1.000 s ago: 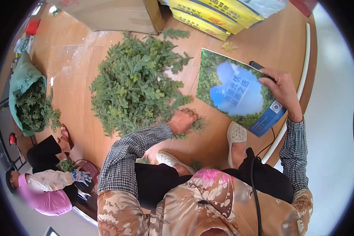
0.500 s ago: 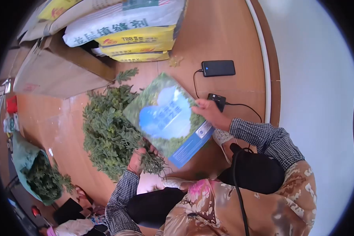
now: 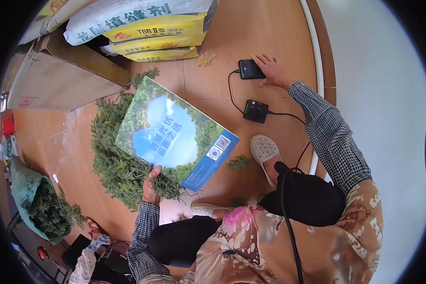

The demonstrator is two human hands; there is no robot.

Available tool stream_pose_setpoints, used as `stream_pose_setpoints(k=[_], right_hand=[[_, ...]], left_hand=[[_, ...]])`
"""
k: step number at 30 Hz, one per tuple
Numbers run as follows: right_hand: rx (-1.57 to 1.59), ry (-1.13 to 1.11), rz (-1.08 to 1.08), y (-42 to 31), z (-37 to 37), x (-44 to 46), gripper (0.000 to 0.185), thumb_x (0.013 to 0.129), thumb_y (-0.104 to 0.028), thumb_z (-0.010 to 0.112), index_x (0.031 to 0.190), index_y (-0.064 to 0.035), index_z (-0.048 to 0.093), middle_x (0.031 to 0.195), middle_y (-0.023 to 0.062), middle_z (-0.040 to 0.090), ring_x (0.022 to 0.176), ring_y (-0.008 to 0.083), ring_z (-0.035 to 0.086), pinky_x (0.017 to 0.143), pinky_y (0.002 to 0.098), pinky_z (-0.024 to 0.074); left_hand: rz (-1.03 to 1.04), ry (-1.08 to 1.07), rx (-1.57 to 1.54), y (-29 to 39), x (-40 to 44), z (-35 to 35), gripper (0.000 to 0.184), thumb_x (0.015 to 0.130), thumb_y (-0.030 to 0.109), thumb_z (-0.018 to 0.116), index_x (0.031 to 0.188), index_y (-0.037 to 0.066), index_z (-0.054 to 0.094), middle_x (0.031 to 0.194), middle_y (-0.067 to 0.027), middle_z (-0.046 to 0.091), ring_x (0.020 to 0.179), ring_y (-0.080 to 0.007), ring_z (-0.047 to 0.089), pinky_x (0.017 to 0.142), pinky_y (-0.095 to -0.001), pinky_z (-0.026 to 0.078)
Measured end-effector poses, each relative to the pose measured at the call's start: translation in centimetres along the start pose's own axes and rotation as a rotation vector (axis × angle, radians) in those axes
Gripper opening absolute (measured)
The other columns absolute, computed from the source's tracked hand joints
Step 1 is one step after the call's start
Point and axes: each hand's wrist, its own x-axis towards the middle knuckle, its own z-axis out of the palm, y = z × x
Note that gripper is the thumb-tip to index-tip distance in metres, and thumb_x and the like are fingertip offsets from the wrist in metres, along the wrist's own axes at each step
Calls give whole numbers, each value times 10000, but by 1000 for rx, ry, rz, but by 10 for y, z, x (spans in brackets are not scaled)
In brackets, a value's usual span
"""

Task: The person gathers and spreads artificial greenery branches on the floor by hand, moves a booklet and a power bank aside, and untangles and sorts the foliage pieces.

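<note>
Bent fingers of my left hand [image 3: 150, 185] close round stems of a bunch of artificial greenery [image 3: 113, 156]. Its thumb is at the lower left edge of a printed board [image 3: 168, 130] with a blue heart-shaped sky picture. The board lies tilted over the bunch; whether my fingers also grip it is hidden. My right hand [image 3: 275, 73] reaches to a black phone-like device [image 3: 251, 69] on the floor and covers its right end, fingers spread. A cable runs from that device to a small black box [image 3: 256, 111], which sits nearer to me.
Stacked white and yellow bags [image 3: 156, 33] and a cardboard box [image 3: 66, 71] stand at the upper left. A green sack [image 3: 26, 189] of greenery is at the left, near another person's foot [image 3: 93, 227]. A white pipe [image 3: 315, 42] runs along the wall.
My right hand has let go of the board and moved up to the black device. The board has shifted left and turned, now over the bunch beside my left hand.
</note>
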Motion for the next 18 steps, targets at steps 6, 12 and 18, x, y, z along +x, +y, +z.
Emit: stream_pose_setpoints(k=[6,12,18], right_hand=[[177,-86,159,9,20,-6,857,597,-310,800,1291,20,420,1171,194,506,1126,322,484,958,395,412],[509,-294,329,-3,10,-38,830,589,-358,775,1231,61,458,1188,233,503,1152,335,478,978,379,403],[1108,-496,363,-11,-9,-54,754,676,-296,766,1260,64,451,1237,212,530,1168,245,493,1009,324,360]], left_hand=[[5,14,-32,-3,0,-10,548,879,339,579,1251,-57,507,1250,-152,562,1190,-240,508,1054,-384,369],[-134,-144,-154,5,-5,3,535,848,290,616,1247,-50,512,1242,-148,565,1143,-233,541,1013,-370,414],[-281,-868,-199,30,21,81,745,862,326,613,1438,9,262,1380,-154,431,1116,-233,554,959,-370,458]])
